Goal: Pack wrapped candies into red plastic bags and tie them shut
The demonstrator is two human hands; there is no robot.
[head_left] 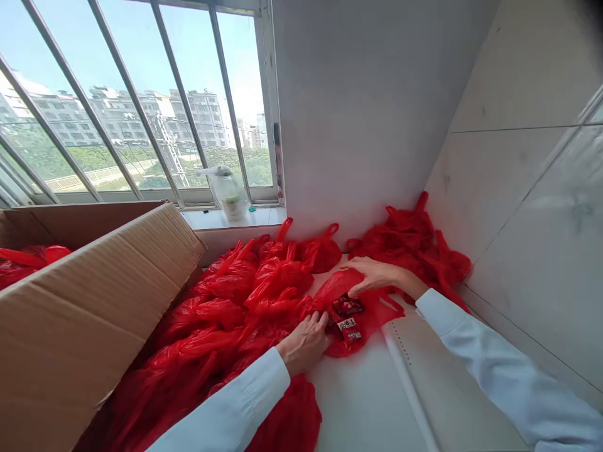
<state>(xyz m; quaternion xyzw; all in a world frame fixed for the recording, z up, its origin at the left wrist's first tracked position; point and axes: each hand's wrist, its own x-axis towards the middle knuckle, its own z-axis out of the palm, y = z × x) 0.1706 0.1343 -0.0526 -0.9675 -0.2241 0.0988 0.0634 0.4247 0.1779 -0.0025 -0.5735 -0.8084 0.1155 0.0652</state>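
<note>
Two dark-red packets [349,329] lie amid one thin red bag [340,349], between two hands. The right hand [377,276] arches half open over it, the left hand [306,344] curls; whether either grips, I can't tell.

Strong daylight from the barred, metal-framed window [228,94], upper left; pale blue sky [240,56] nearly washed out at its right. Plain grey-white wall [358,113] beside it in flat shade. Soft sheen on the pale, large-tiled wall [509,157]. Small glints on the thin red plastic bags [277,276]. Wide-angle lean and stretch toward the edges; dark, blurred smudge [588,12], top right corner
</note>
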